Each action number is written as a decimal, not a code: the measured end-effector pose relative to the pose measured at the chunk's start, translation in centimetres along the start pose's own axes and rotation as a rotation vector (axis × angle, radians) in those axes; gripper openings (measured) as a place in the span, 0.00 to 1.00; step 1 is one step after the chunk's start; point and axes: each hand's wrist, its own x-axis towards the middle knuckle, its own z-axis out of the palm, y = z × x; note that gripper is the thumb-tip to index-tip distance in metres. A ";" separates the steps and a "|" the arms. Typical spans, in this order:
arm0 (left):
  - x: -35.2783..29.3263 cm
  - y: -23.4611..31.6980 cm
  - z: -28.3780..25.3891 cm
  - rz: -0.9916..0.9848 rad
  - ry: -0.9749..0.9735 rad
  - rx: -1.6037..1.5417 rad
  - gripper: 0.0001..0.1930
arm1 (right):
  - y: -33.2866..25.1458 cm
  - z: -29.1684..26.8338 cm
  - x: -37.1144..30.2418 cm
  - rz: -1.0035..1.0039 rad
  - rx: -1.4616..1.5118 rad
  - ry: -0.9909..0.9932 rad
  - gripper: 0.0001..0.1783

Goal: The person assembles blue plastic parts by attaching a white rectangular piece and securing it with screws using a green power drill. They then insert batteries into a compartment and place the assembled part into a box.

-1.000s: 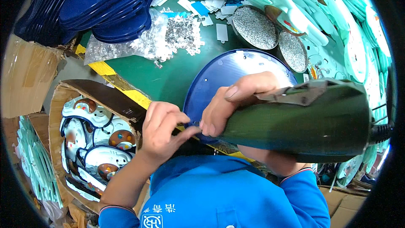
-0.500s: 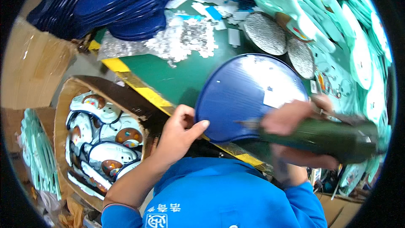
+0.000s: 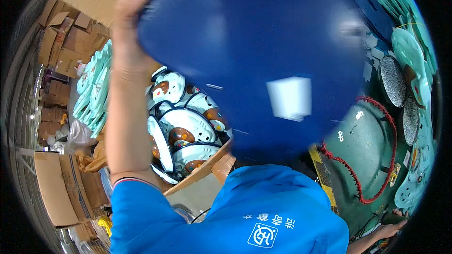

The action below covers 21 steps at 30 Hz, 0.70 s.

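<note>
My left hand (image 3: 128, 33) grips the left edge of a large, smooth, dark blue rounded panel (image 3: 254, 33). The panel is raised close in front of me and fills the upper middle of the view, slightly blurred. A white rectangular patch (image 3: 289, 99) shows on its surface. Far down at the right rim, my right hand (image 3: 391, 229) is closed around a dark green power tool (image 3: 390, 218), only partly visible. Below the panel's left side, a cardboard box (image 3: 197, 174) holds several pale blue-and-white molded pieces (image 3: 188, 124) with brown spots and dark blue rims.
On the green table (image 3: 362, 136) lies a loop of red textured trim (image 3: 393, 122). Speckled grey ovals (image 3: 393, 80) and stacked mint-green pieces (image 3: 419, 61) line the right side. More mint pieces (image 3: 96, 89) stand at left, near cardboard cartons (image 3: 66, 42). Yellow-black tape marks the table edge (image 3: 325, 174).
The blue panel has left the table and come up close, held by my left hand. My right hand, with the green tool, has moved off it to the lower right. The view has turned left.
</note>
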 end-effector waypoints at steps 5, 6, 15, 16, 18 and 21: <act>-1.2 2.3 -8.5 -0.197 -0.219 0.658 0.28 | 0.9 -0.1 1.1 -0.055 -0.226 0.071 0.30; -1.9 1.6 -8.9 -0.354 -0.273 0.766 0.29 | 1.6 -0.8 2.1 -0.051 -0.259 0.073 0.31; 1.0 -4.2 -1.3 -0.359 -0.375 0.909 0.26 | 2.6 -1.2 1.4 -0.307 -0.790 0.296 0.38; 2.8 -4.8 -0.2 -0.342 -0.321 0.844 0.26 | 2.2 -0.8 1.1 -0.387 -0.931 0.365 0.39; 7.4 -5.7 2.4 0.061 -0.359 0.906 0.29 | -0.1 -0.6 -0.5 -0.373 -0.952 0.325 0.40; 15.6 -6.0 4.9 0.319 -0.555 1.224 0.47 | -1.5 -0.5 -1.0 -0.558 -0.950 0.452 0.30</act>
